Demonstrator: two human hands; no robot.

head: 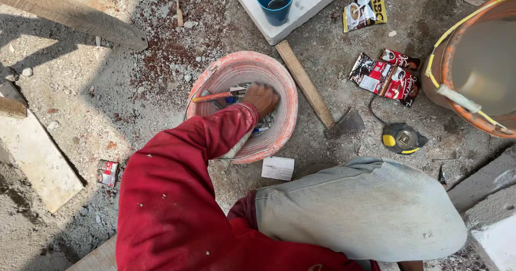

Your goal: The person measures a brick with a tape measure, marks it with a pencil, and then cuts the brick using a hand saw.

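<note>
Grey knee (pixel 365 206), left hand (pixel 262 97) in bucket (pixel 287 96), grip unclear, dusty concrete ground (pixel 97 88)

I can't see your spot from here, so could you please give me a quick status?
Left hand down inside pink bucket, among tools. Right hand out of view. Hatchet and tape measure beside bucket.

3 red-black sachets (pixel 385 75) right of the bucket, 1 yellow-black sachet (pixel 365 11) above, a white card (pixel 278 168) below.

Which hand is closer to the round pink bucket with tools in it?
Left. The left hand reaches down inside the round pink bucket, among the tools. The right hand is out of view, so its distance cannot be told.
</note>
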